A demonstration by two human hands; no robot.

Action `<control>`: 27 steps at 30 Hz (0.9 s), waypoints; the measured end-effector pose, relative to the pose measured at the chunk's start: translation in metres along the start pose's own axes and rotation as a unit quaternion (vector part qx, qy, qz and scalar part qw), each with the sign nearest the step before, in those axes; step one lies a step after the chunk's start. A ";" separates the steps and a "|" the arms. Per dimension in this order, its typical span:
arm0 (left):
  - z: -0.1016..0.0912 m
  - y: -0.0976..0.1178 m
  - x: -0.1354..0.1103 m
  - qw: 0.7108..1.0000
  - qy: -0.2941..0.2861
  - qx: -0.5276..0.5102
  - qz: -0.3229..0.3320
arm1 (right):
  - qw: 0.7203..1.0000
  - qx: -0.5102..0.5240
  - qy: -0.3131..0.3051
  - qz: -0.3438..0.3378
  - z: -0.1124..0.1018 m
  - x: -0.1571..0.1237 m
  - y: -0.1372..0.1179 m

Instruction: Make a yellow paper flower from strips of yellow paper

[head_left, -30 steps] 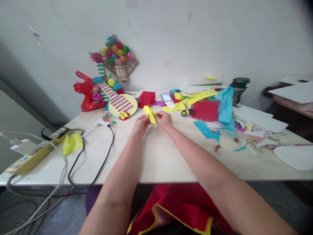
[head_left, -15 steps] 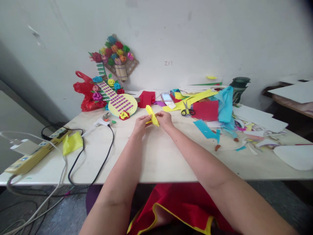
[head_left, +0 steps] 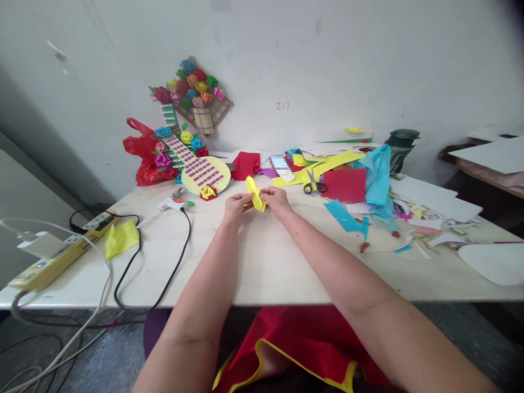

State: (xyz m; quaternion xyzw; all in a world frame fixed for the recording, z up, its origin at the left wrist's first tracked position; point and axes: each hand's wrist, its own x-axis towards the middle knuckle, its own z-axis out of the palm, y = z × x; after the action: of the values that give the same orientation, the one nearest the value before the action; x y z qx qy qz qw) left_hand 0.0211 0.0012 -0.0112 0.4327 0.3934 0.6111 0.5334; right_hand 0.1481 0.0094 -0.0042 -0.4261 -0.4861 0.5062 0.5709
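A folded piece of yellow crepe paper (head_left: 256,195) is held above the middle of the table between my two hands. My left hand (head_left: 237,207) pinches its left side, and my right hand (head_left: 276,199) grips its right side with the fingertips. Parts of the fingers are hidden behind the paper. Just beyond my left hand lies a paper craft with a round yellow body (head_left: 210,172) and a striped neck, a yellow and red paper rose (head_left: 208,192) at its lower edge. Black-handled scissors (head_left: 314,184) rest to the right of my right hand.
At left are a glue gun (head_left: 170,204) with a black cord, a yellow paper square (head_left: 121,239) and a power strip (head_left: 61,256). Red paper (head_left: 341,184), blue crepe paper (head_left: 377,172) and scraps spread over the right side. A dark bottle (head_left: 402,147) stands behind.
The yellow paper has turned slightly and looks a little more spread between my fingers. Both hands stay in nearly the same place.
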 end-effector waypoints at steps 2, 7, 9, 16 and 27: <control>0.000 0.000 0.000 1.000 0.005 0.001 0.001 | 1.000 0.003 -0.001 0.005 0.000 -0.001 -0.001; 0.002 0.000 -0.001 1.000 0.022 0.012 0.001 | 1.000 0.008 -0.009 0.002 0.001 -0.001 -0.001; 0.002 0.000 -0.001 1.000 0.028 0.012 0.003 | 1.000 0.009 -0.013 0.003 0.001 -0.001 -0.001; 0.001 -0.006 0.006 0.999 0.050 -0.004 0.007 | 0.999 0.009 -0.032 0.000 0.000 -0.002 -0.001; 0.003 -0.002 0.002 0.999 0.035 0.014 0.016 | 0.999 0.006 -0.049 -0.018 -0.001 -0.004 -0.005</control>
State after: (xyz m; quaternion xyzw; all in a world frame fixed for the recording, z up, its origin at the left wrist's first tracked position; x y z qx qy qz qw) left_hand 0.0246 0.0037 -0.0117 0.4245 0.4133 0.6288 0.5036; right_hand 0.1498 0.0044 -0.0004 -0.3888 -0.5177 0.5190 0.5581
